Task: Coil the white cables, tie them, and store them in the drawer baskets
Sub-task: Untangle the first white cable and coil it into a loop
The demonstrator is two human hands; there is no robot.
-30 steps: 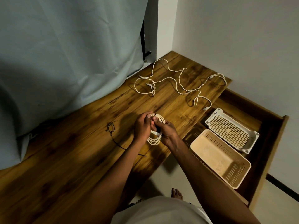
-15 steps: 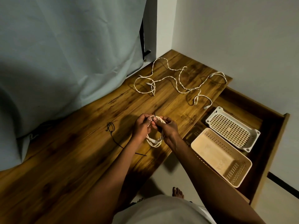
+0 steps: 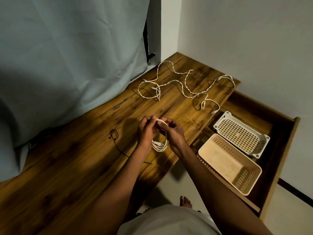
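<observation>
Coiled white cable (image 3: pixel 160 143) hangs above the desk (image 3: pixel 71 175), top pinched by our left hand (image 3: pixel 146 131) and right hand (image 3: pixel 174 133). We judge it light, limp and springy: hold where loops bunch while tying.

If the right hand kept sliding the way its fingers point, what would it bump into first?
The right hand points leftward across the coiled cable, so it would probably meet the left hand almost at once; both grip the same coil. Depth between them is hard to judge.
</observation>
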